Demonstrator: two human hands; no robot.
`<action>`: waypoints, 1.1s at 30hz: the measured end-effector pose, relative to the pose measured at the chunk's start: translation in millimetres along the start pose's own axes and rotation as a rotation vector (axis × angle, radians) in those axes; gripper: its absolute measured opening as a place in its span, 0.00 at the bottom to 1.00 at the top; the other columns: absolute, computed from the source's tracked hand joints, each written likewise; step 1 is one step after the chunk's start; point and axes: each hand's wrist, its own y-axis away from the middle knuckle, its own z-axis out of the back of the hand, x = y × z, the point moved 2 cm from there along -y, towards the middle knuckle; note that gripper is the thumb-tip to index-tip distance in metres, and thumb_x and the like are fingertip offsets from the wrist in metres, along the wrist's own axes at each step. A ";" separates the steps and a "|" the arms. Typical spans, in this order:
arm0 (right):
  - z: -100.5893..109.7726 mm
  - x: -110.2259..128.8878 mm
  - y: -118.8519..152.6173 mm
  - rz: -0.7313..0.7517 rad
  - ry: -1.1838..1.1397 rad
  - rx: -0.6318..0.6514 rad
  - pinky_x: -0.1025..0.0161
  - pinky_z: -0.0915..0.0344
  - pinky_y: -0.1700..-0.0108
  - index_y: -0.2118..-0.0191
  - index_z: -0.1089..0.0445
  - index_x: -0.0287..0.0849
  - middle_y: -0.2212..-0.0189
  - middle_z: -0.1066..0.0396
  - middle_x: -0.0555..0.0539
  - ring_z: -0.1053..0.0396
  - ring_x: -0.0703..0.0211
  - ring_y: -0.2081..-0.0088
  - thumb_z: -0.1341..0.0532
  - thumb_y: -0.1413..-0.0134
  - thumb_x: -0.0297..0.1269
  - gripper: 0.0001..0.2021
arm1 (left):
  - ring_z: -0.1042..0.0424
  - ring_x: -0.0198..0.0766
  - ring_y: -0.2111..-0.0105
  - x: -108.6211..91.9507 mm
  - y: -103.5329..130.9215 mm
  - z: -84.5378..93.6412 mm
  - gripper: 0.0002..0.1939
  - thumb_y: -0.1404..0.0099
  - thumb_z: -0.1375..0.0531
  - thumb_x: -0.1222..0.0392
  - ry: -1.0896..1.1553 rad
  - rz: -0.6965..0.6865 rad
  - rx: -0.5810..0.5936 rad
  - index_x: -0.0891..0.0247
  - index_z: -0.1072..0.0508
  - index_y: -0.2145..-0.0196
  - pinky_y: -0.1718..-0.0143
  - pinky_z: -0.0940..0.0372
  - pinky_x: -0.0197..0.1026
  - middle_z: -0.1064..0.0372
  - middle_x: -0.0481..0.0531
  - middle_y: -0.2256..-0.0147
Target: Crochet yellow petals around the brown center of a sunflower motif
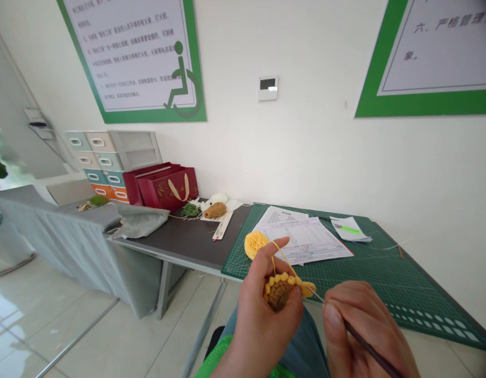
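Note:
Pinched in my left hand is a small round crochet piece, brown in the middle with a yellow bobbled edge. Yellow yarn runs over my raised left index finger, and a ball of yellow yarn lies on the mat just behind that hand. My right hand is closed round a crochet hook with a dark handle and a thin metal shaft. The hook's tip meets the yellow edge at the right side of the piece; the stitch itself is too small to make out.
A green cutting mat carries printed papers and a note with a bright green marker. Further left are brown yarn, dark green yarn, a grey cloth, red gift bags and drawer boxes.

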 end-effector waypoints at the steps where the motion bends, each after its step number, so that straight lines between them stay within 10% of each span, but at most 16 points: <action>1: -0.3 0.1 0.2 0.031 -0.012 -0.011 0.62 0.26 0.64 0.64 0.30 0.39 0.69 0.26 0.47 0.28 0.61 0.67 0.39 0.49 0.14 0.13 | 0.33 0.35 0.68 -0.2 0.0 0.4 0.28 0.40 0.38 0.74 0.005 0.000 -0.003 0.59 0.31 0.43 0.66 0.36 0.38 0.32 0.47 0.65; 10: -1.6 -4.4 1.9 -0.538 -0.425 -0.164 0.63 0.36 0.68 0.64 0.34 0.45 0.75 0.35 0.53 0.31 0.62 0.69 0.43 0.32 0.28 0.08 | 0.35 0.31 0.73 14.7 1.8 4.5 0.34 0.38 0.31 0.66 0.322 0.113 0.149 0.53 0.34 0.38 0.71 0.39 0.35 0.29 0.46 0.65; 25: -21.2 -20.3 19.3 -1.049 -0.999 -0.154 0.67 0.35 0.68 0.69 0.37 0.47 0.74 0.38 0.53 0.38 0.62 0.69 0.41 0.31 0.40 0.12 | 0.32 0.33 0.67 6.3 3.5 6.1 0.33 0.41 0.26 0.61 0.457 0.230 0.229 0.53 0.30 0.39 0.65 0.37 0.38 0.32 0.47 0.62; 33: -26.0 -13.9 24.1 -0.830 -0.949 -0.149 0.64 0.29 0.58 0.62 0.29 0.50 0.65 0.30 0.51 0.31 0.61 0.62 0.38 0.33 0.45 0.07 | 0.32 0.35 0.65 10.0 3.7 5.8 0.40 0.43 0.25 0.66 0.582 0.202 0.292 0.48 0.31 0.36 0.63 0.37 0.38 0.30 0.48 0.61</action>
